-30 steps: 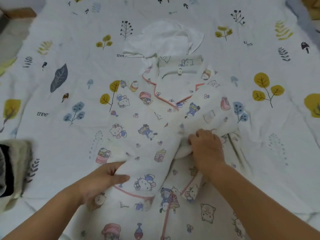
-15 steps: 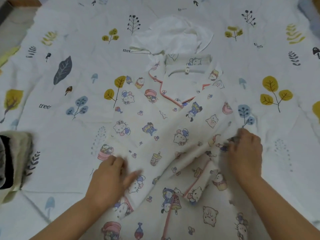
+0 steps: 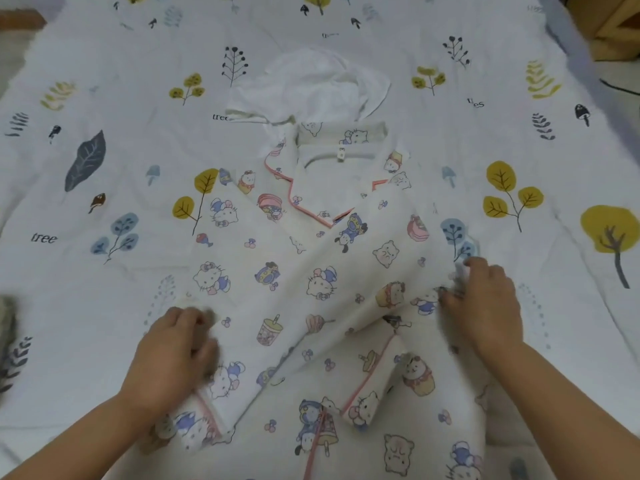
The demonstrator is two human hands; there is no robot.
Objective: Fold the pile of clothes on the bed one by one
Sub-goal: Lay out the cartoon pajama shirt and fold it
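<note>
Cream pyjama top [image 3: 311, 271] with cartoon-animal print and pink piping; white bedsheet [image 3: 104, 81] printed with yellow, blue, grey leaves; plain white garment [image 3: 311, 84].

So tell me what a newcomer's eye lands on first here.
First the cartoon-print pajama top, spread collar-up in the middle of the bed sheet. Next the two hands at its edges: the left hand on the near-left sleeve, the right hand pinching the right side. Behind the collar lies a crumpled white garment.
</note>
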